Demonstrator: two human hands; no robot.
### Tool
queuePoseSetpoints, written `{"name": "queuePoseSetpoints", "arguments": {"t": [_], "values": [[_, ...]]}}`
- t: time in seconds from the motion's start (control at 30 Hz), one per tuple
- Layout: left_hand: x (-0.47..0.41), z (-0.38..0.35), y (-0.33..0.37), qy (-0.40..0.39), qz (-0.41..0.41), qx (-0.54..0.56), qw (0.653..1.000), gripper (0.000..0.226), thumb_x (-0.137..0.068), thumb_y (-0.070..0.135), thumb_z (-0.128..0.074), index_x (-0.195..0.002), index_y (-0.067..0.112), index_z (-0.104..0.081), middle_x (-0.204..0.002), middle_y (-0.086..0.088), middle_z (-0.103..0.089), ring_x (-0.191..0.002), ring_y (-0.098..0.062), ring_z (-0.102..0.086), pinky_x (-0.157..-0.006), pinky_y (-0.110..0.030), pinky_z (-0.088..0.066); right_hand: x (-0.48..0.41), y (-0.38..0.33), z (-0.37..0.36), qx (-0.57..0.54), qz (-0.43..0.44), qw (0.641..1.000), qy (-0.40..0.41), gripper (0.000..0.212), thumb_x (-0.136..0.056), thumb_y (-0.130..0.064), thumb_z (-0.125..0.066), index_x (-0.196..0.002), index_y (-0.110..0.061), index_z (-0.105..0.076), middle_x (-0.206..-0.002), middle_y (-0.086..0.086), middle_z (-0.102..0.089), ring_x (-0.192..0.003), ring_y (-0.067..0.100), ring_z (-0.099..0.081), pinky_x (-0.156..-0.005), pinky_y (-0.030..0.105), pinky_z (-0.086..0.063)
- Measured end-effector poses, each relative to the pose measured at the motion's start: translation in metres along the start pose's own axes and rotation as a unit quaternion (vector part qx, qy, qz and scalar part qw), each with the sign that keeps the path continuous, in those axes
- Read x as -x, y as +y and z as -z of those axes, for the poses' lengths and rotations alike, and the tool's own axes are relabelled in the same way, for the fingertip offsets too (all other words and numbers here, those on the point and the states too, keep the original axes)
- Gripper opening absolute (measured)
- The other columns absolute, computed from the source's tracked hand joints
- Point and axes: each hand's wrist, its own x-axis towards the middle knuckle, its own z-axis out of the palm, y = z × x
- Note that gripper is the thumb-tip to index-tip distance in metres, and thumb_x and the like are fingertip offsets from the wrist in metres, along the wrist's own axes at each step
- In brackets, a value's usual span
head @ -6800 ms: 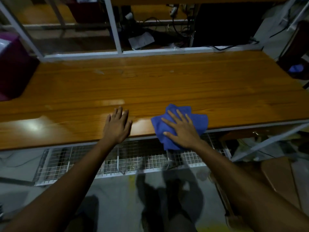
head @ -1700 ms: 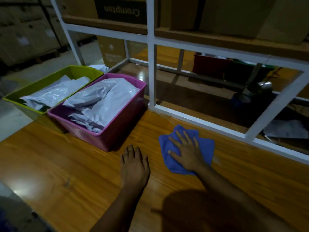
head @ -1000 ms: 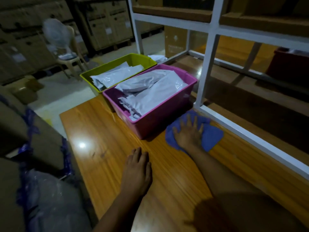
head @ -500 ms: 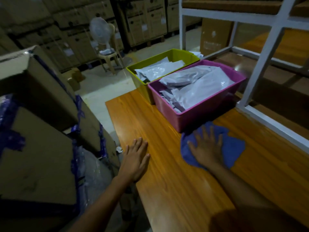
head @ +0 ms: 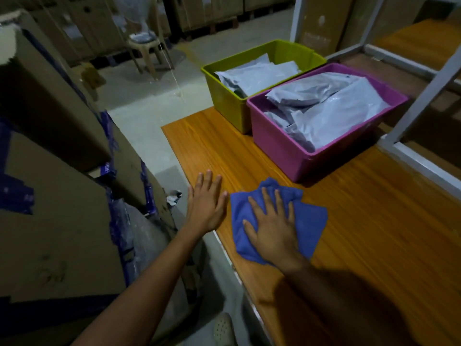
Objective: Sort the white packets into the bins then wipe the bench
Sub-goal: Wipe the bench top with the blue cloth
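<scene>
Head view: R hand [head: 273, 227] lies flat w/ fingers spread, pressing a blue cloth [head: 309, 218] onto the wooden bench [head: 374, 221] near its L edge. L hand [head: 207, 204] is open, palm down at the bench edge, just beside the cloth. White packets [head: 331, 108] fill the pink bin [head: 282, 148] & the green bin [head: 229, 103], side by side on the bench beyond the cloth.

Right hand [head: 273, 229] slid blue cloth [head: 308, 222] off pink bin [head: 296, 156]; toward bench's [head: 374, 221] near edge.
</scene>
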Motion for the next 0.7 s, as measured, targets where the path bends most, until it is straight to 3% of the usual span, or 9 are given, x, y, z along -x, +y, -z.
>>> {"name": "queuePoseSetpoints", "arguments": {"t": [0.1, 0.2, 0.23, 0.3, 0.37, 0.43, 0.57, 0.7], "values": [[-0.006, -0.006, -0.006, 0.059, -0.016, 0.120, 0.991, 0.064, -0.096, 0.052, -0.019, -0.150, 0.019, -0.029, -0.161, 0.000, -0.011, -0.149, -0.018, 0.001, -0.120, -0.050, -0.003, -0.027, -0.045, -0.006, -0.012, -0.035, 0.999, -0.013, 0.064, -0.089, -0.056, -0.031, -0.147, -0.029, -0.035, -0.158, 0.007, -0.027, -0.145, 0.034, -0.019, -0.112, 0.059, -0.018], [-0.006, -0.015, -0.011, 0.118, 0.018, 0.314, 0.942, 0.064, -0.096, 0.044, -0.023, -0.151, 0.012, -0.015, -0.158, 0.000, 0.001, -0.148, -0.018, 0.009, -0.121, -0.030, 0.004, -0.053, -0.073, -0.011, -0.028, -0.056, 0.997, -0.035, 0.065, -0.090, -0.056, -0.022, -0.149, -0.029, -0.030, -0.160, 0.007, -0.019, -0.148, 0.034, -0.012, -0.114, 0.059, -0.013], [-0.006, -0.017, -0.012, 0.119, 0.052, 0.364, 0.922, 0.063, -0.097, 0.040, -0.025, -0.151, 0.012, -0.008, -0.157, 0.003, 0.005, -0.148, -0.017, 0.012, -0.121, -0.028, 0.006, -0.055, -0.074, -0.013, -0.018, -0.035, 0.998, -0.043, 0.065, -0.091, -0.057, -0.018, -0.149, -0.030, -0.029, -0.161, 0.006, -0.017, -0.148, 0.032, -0.011, -0.115, 0.058, -0.013], [-0.007, -0.017, -0.011, 0.107, 0.109, 0.438, 0.886, 0.064, -0.096, 0.033, -0.025, -0.151, 0.012, 0.000, -0.157, 0.007, 0.011, -0.148, -0.014, 0.013, -0.122, -0.036, 0.004, -0.049, -0.065, -0.013, -0.019, 0.049, 0.997, -0.057, 0.062, -0.093, -0.058, -0.016, -0.148, -0.033, -0.030, -0.161, 0.002, -0.017, -0.149, 0.027, -0.009, -0.117, 0.056, -0.015], [-0.006, -0.013, -0.007, 0.095, 0.132, 0.462, 0.872, 0.066, -0.094, 0.033, -0.021, -0.152, 0.013, 0.003, -0.159, 0.005, 0.014, -0.148, -0.011, 0.013, -0.122, -0.038, 0.004, -0.042, -0.042, -0.010, -0.040, 0.120, 0.990, -0.065, 0.059, -0.095, -0.059, -0.019, -0.147, -0.035, -0.032, -0.161, -0.002, -0.018, -0.150, 0.022, -0.007, -0.117, 0.054, -0.017], [-0.005, -0.006, -0.006, 0.076, 0.128, 0.427, 0.892, 0.067, -0.093, 0.035, -0.018, -0.152, 0.012, 0.004, -0.160, 0.001, 0.016, -0.147, -0.013, 0.016, -0.122, -0.037, 0.006, -0.049, -0.023, -0.005, -0.044, 0.089, 0.993, -0.060, 0.059, -0.094, -0.058, -0.020, -0.146, -0.036, -0.034, -0.160, -0.002, -0.020, -0.149, 0.022, -0.011, -0.116, 0.053, -0.019], [-0.010, 0.001, -0.018, 0.044, 0.047, 0.170, 0.983, 0.070, -0.094, 0.042, -0.011, -0.152, 0.005, 0.002, -0.159, -0.005, 0.015, -0.145, -0.019, 0.022, -0.121, -0.039, 0.005, -0.071, -0.027, -0.005, -0.016, -0.024, 0.998, -0.064, 0.063, -0.091, -0.055, -0.016, -0.148, -0.034, -0.033, -0.160, 0.002, -0.021, -0.148, 0.029, -0.014, -0.115, 0.055, -0.014], [-0.038, 0.011, -0.034, 0.006, 0.056, 0.037, 0.998, 0.067, -0.100, 0.048, -0.014, -0.153, 0.010, -0.001, -0.162, -0.005, 0.009, -0.147, -0.017, 0.017, -0.121, -0.041, 0.000, -0.076, -0.042, -0.009, -0.028, 0.111, 0.992, -0.060, 0.063, -0.091, -0.057, -0.021, -0.146, -0.031, -0.037, -0.158, 0.004, -0.027, -0.146, 0.029, -0.022, -0.112, 0.057, -0.027]]}}
